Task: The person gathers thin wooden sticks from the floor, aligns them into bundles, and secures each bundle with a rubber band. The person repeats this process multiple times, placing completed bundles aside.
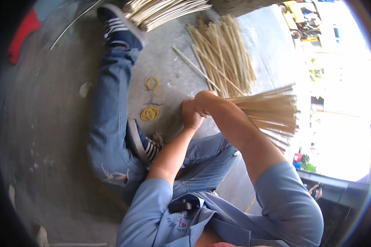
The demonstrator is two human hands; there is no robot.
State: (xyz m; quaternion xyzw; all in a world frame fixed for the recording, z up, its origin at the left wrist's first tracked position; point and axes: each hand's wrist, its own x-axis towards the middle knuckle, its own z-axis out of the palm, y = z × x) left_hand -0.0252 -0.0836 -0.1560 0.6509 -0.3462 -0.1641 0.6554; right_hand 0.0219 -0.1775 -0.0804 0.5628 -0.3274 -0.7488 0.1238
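Note:
A bundle of thin, pale wooden sticks (272, 109) fans out to the right from beneath my right forearm. My right hand (205, 101) is closed around its left end, the wrist bent over it. Pressed up against the right hand, my left hand (191, 113) is closed at the same end of the bundle. The fingers of both hands are partly hidden. On the floor left of my hands lie a small pile of yellow rubber bands (149, 113) and a few looser rubber bands (152, 83).
Beyond my hands a larger heap of loose sticks (224, 55) lies on the grey concrete floor (57, 136). Another pile of sticks (165, 12) is at the top, by my outstretched shoe (121, 29). A single thin rod (72, 24) and red cloth (24, 35) are at far left.

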